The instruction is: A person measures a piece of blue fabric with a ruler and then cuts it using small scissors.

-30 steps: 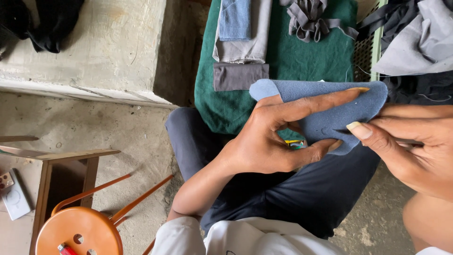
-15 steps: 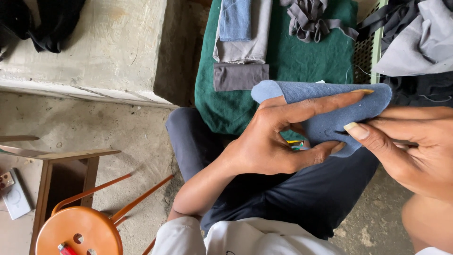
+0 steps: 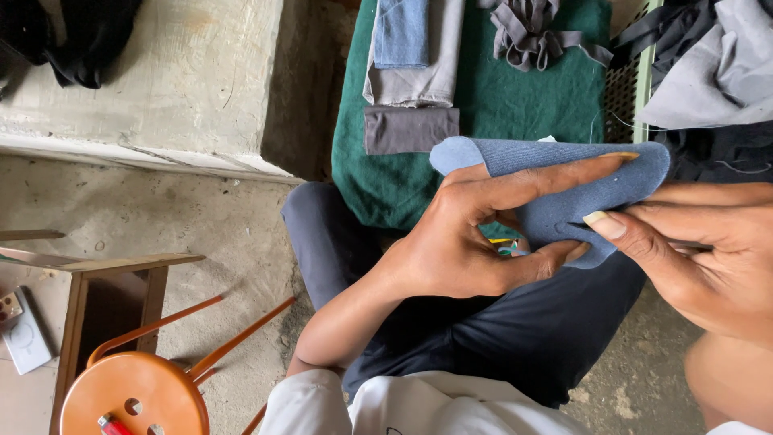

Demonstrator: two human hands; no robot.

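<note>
A folded piece of blue knit fabric (image 3: 564, 173) is held in front of me over my lap. My left hand (image 3: 471, 234) pinches it, index finger stretched along its top and thumb under its lower edge. My right hand (image 3: 692, 250) grips its right end with thumb and fingers. A small colourful object (image 3: 510, 246) shows between my left thumb and the fabric; I cannot tell what it is. Beyond the hands lies a green cloth (image 3: 515, 89).
On the green cloth lie folded grey pieces (image 3: 411, 129), a light blue piece (image 3: 401, 31) and a tangle of grey strips (image 3: 527, 28). A basket (image 3: 624, 89) of dark and grey fabric stands right. An orange stool (image 3: 133, 395), a wooden stool (image 3: 113, 282) and a concrete step (image 3: 177, 97) are left.
The blue fabric and both hands have shifted very slightly to the right and down; the grip is the same.
</note>
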